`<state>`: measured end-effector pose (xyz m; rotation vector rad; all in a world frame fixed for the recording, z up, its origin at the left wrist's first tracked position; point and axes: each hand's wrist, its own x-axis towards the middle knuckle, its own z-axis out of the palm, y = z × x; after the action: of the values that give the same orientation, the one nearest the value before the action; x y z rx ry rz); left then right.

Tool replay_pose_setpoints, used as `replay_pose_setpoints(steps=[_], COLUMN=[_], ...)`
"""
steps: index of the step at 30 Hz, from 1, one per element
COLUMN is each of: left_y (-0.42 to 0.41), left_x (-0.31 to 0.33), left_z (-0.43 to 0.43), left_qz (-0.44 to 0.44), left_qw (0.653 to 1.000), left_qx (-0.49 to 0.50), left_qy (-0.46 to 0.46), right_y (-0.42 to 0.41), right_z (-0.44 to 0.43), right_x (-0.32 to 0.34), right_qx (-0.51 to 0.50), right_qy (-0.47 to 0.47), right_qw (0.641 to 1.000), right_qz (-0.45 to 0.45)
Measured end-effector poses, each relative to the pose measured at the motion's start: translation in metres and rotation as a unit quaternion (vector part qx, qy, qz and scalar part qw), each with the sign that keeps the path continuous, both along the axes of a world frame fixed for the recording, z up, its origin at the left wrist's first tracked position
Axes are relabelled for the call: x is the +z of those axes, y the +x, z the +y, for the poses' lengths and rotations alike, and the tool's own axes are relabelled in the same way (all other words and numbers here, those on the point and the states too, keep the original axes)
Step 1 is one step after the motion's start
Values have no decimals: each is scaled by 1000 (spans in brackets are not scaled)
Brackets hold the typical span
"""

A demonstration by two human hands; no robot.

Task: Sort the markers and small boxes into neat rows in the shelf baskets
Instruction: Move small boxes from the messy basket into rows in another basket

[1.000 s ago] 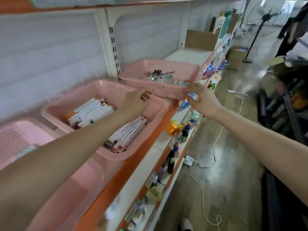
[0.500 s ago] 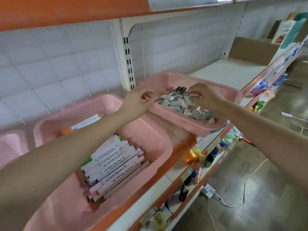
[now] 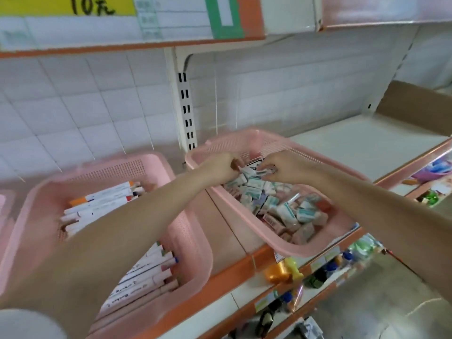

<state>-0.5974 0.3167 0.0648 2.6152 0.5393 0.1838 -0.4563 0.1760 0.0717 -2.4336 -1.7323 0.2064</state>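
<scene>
Baskets of pink plastic stood side by side on the shelf (image 3: 354, 140), near each other but apart. The left basket (image 3: 117, 167) held the markers (image 3: 149, 272), white-barrelled and lying roughly parallel in two groups, one toward the back wall and one toward the front. The left forearm (image 3: 146, 209) crossed over the middle and hid what lay between them. The right basket (image 3: 288, 250) sat askew, its front corner over the shelf's orange edge. It held the boxes (image 3: 288, 211) in a loose heap, tilted every way, none in a row.

Both hands were at the back end of the right basket, above the heap, close together but not touching. The left hand (image 3: 219, 167) had its fingers curled in toward the thumb, with a small brownish patch at the fingertips. Blur made it impossible to tell whether it held anything. The right hand (image 3: 291, 167) was curled too, thumb and fingertips pinching a narrow pale box (image 3: 265, 171) that pointed toward the left hand, just over the top of the heap.

Behind the baskets rose a white slotted post (image 3: 186, 106). Farther right on the shelf lay a carton (image 3: 415, 106). On the shelf below lay an orange bottle (image 3: 281, 271). A yellow sign (image 3: 66, 6) hung on the shelf edge above.
</scene>
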Motion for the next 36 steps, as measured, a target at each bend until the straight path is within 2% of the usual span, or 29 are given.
replay_pose_setpoints(steps=[4, 6, 11, 17, 21, 24, 27, 30, 36], left_y=[17, 21, 29, 30, 25, 12, -9, -38, -137], left_x=[-3, -4, -5, -12, -5, 9, 27, 41, 46], left_z=[6, 6, 9, 16, 15, 21, 30, 42, 75], left_qz=[109, 154, 156, 93, -3, -78, -164, -190, -211], left_qw=[990, 984, 987, 996, 999, 987, 966, 963, 951], left_qx=[2, 0, -4, -17, 0, 35, 63, 91, 184], left_qy=[88, 86, 47, -1, -50, -134, -192, -171, -130], right_y=[4, 7, 10, 17, 15, 8, -5, -29, -100], right_z=[13, 14, 16, 15, 10, 7, 12, 28, 78], right_x=[-17, -22, -29, -30, -19, 2, 34, 52, 49], right_qx=[22, 30, 25, 6, -3, 12, 35, 61, 101], right_qy=[-72, -67, -76, -81, -72, -53, 13, 79, 138], right_qw=[997, 997, 996, 997, 997, 998, 999, 994, 985], right_qz=[-18, -39, -33, -8, -1, -18, -34, -33, -11])
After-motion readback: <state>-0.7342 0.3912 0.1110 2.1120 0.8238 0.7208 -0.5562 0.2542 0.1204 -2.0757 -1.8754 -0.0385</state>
